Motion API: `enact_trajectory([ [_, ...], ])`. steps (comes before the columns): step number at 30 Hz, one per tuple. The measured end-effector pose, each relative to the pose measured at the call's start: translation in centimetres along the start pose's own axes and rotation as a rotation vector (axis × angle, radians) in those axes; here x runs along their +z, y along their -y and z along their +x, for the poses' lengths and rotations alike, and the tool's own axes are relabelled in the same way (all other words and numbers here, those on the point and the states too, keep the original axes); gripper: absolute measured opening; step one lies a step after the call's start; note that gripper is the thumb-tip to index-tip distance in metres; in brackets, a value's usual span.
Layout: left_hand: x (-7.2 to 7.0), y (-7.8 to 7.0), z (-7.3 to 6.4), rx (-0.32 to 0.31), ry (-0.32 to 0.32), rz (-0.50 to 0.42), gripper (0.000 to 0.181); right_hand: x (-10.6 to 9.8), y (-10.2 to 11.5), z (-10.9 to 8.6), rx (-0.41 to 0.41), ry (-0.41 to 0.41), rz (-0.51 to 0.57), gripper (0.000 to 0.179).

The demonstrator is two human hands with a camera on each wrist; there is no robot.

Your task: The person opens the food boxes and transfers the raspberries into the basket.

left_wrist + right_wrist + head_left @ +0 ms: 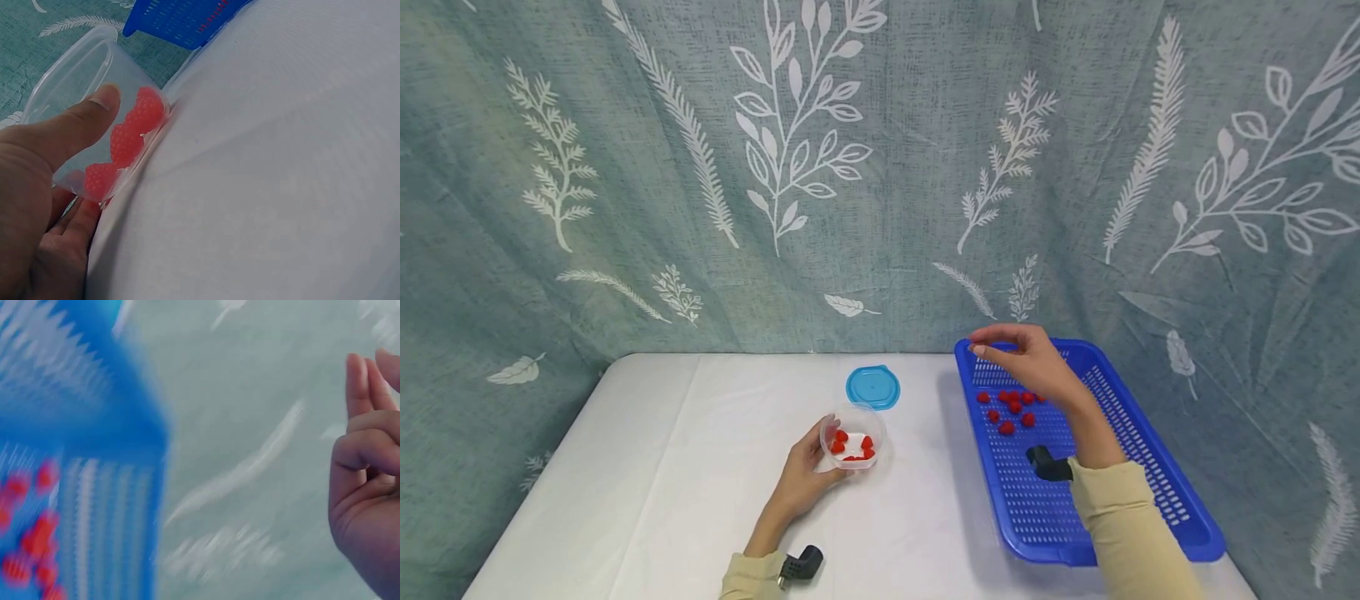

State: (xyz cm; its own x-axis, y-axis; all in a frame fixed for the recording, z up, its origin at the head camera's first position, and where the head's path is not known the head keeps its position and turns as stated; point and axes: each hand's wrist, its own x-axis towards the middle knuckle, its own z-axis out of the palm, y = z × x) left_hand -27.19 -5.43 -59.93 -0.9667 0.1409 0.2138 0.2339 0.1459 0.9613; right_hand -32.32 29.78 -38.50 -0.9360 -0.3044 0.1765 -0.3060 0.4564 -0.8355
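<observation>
My left hand (pixel 807 477) grips a clear round plastic tub (pixel 853 461), its thumb along the near wall and fingers behind. Several red raspberries (pixel 127 145) lie at the bottom of the tub, which looks tilted in the left wrist view only because of the camera angle. My right hand (pixel 1033 360) is raised above the far end of a blue plastic basket (pixel 1051 546). Its fingers (pixel 356 384) are loosely bent with the thumb near them; nothing shows between them. Several more raspberries (pixel 1007 427) are scattered on the basket floor.
A round light-blue lid (pixel 873 387) lies flat on the white-covered table (pixel 700 467), just behind the tub. Green leaf-patterned cloth (pixel 895 208) hangs along the table's far edge. The basket's raised rim stands at the right side.
</observation>
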Motion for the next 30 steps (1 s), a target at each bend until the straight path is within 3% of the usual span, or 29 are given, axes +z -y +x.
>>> enact_trajectory([
  [5, 0.0, 0.1, 0.1, -0.012, -0.011, 0.006, 0.088, 4.1, 3.7, -0.8, -0.039, 0.039, 0.047, 0.025],
  [11, -0.1, 0.2, 0.1, -0.005, 0.003, 0.008, 0.087, 9.3, 4.5, -1.1, -0.07, 0.017, 0.041, 0.018],
  [16, -0.1, 0.2, 0.1, 0.009, 0.015, 0.028, 0.088, 13.7, 3.2, -1.3, -0.065, 0.04, 0.022, 0.016],
  [22, -0.2, 0.4, 0.2, 0.032, 0.017, 0.017, 0.089, 18.1, -0.4, -1.2, 0.011, 0.075, -0.014, 0.016],
  [30, -0.3, 0.4, 0.2, 0.017, 0.025, -0.008, 0.088, 20.3, -3.6, -0.4, 0.018, 0.055, -0.134, 0.016],
])
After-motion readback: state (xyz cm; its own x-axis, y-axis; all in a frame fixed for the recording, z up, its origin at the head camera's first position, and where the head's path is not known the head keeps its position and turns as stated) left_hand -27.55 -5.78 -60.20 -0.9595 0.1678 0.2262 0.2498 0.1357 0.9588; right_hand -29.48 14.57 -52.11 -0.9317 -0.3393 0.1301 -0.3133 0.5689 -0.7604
